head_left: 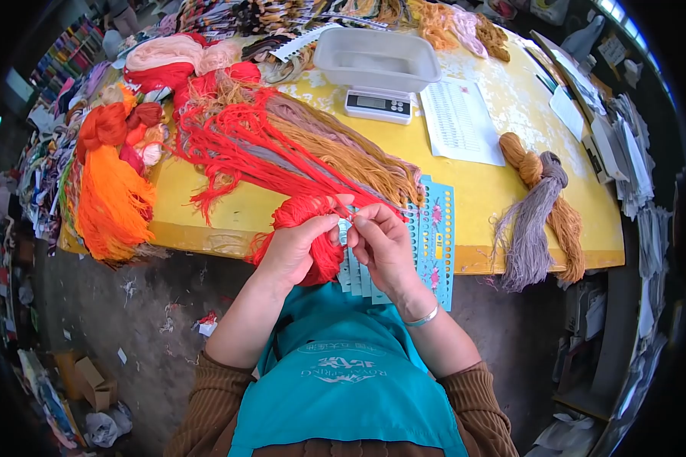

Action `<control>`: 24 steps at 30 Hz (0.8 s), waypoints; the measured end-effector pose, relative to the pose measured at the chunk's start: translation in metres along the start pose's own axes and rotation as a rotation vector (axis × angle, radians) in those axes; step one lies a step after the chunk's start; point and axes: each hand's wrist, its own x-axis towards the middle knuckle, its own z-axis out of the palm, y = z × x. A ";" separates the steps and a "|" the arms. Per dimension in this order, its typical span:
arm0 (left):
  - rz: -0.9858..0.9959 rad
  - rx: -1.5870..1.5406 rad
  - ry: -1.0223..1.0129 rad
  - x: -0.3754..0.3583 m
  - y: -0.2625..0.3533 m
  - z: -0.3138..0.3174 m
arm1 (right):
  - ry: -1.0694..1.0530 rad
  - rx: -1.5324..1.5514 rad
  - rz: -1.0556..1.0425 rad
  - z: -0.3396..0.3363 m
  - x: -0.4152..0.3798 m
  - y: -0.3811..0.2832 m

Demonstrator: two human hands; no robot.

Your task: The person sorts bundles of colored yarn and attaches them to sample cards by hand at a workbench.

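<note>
Both hands meet at the table's front edge, above a fan of light-blue punched cards [439, 251] with pink flower pictures. My left hand [301, 245] is closed in a pinch on red embroidery thread [301, 213], with the rest of that bundle bunched beside and under its fingers. My right hand [383, 244], a bangle at its wrist, pinches close to the left fingertips, over the cards' edge. What lies between its fingertips is too small to make out. Long hanks of red, tan and mauve thread [312, 137] stretch across the table behind the hands.
A digital scale [379, 105] with a clear plastic tub [377, 57] stands behind, beside a printed sheet [462, 120]. Orange thread [114, 194] hangs over the left edge; grey thread [532, 221] and tan thread [568, 228] hang at the right. Shelves of papers [636, 152] line the right side.
</note>
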 end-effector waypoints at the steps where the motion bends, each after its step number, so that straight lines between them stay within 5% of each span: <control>1: -0.001 0.008 -0.002 0.000 0.000 0.000 | 0.000 -0.003 -0.001 0.000 0.000 0.000; 24: 0.028 0.113 0.040 -0.001 -0.001 0.009 | -0.010 0.011 0.024 0.002 -0.002 -0.003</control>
